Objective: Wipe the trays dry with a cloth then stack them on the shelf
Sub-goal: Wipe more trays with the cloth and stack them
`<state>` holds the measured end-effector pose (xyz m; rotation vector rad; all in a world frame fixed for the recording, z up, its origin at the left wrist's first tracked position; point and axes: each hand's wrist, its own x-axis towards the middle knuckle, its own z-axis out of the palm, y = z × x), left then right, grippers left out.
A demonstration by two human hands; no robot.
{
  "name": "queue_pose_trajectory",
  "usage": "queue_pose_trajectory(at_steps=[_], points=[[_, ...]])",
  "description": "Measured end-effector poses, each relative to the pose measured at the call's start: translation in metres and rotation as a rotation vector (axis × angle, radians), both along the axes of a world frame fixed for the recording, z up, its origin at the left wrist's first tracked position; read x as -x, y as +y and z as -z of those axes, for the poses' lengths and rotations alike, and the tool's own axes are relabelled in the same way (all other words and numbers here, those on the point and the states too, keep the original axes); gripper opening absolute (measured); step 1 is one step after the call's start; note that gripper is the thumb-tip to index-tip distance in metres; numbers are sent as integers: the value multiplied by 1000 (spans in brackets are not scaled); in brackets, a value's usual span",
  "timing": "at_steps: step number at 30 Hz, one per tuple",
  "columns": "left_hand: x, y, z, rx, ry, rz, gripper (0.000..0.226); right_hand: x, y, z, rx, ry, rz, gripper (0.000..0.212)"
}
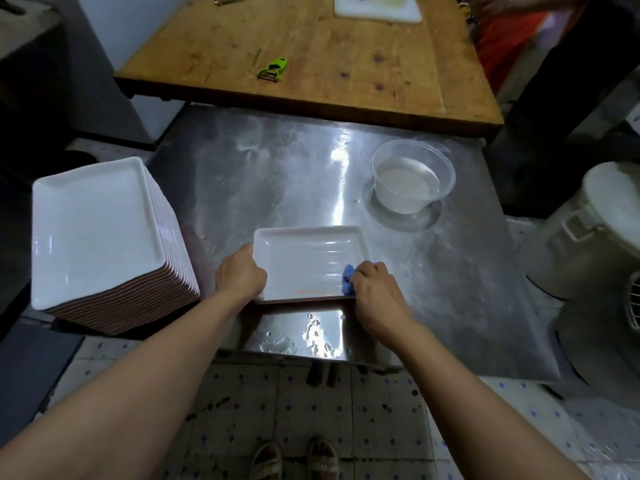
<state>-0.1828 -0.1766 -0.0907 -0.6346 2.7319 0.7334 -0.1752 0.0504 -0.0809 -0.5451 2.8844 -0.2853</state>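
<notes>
Seemingly early, the left hand gripped one tray near the counter's front edge, the right hand clutching the cloth; a tall stack waited.

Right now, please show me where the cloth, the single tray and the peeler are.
cloth (348, 275), head view, on the blue fold showing beside the right hand.
tray (306, 261), head view, on its bare white floor.
peeler (275, 68), head view, on its green handle.

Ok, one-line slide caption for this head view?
Left hand steadies a white tray on the steel table while right hand wipes with blue cloth.
</notes>
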Motion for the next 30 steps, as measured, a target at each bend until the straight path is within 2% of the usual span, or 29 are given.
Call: queue_pose_trajectory(at_steps=[5,8,10,13,15,17,21,25,27,30], points=[[-4,4,-3,45,-9,-27,48,-2,11,-18,49,-94,158,21],[-12,16,-7,186,64,-42,43,-3,26,-27,410,-209,324,15],[-19,27,-10,250,211,45,45,-2,34,-35,445,-145,412,22],[-25,47,-11,200,366,314,40,-2,36,-39,568,-93,537,30],[-26,58,-10,210,340,458,36,-3,37,-38,636,-78,584,29],[-24,66,-7,300,287,545,30,-4,40,-36,680,-79,600,29],[-23,72,0,408,244,572,17,-7,47,-32,729,-90,628,32],[-23,73,0,373,221,562,20,-9,50,-28,828,-135,674,35],[-23,75,-5,282,208,518,28,-8,50,-29,830,-109,684,29],[-24,84,-21,63,234,336,34,-4,46,-34,840,-71,706,18]])
